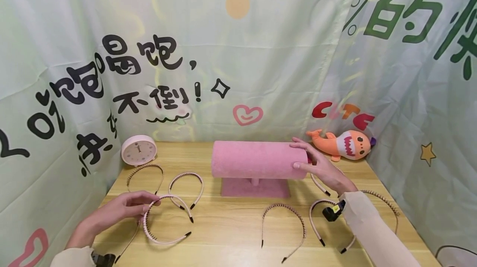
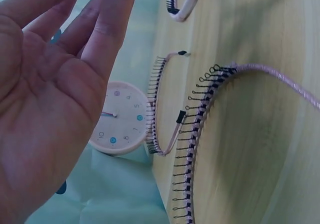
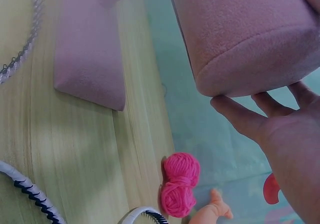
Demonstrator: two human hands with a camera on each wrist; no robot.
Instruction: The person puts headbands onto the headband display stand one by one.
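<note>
A pink plush roll on a stand stands at the back middle, and my right hand grips its right end, thumb in front and fingers over the top. In the right wrist view the fingertips touch the edge of the roll's round end. At the left, my left hand pinches a pale pink headband between thumb and fingers, its black-tipped ends pointing right. The left wrist view shows the palm, with the fingertips cut off, and a toothed headband beside it.
Several more headbands lie about, such as a brown-toothed headband in front of the stand. A pink clock is at the back left. An orange plush toy lies at the back right, near a skein of bright pink yarn. Printed curtains enclose the table.
</note>
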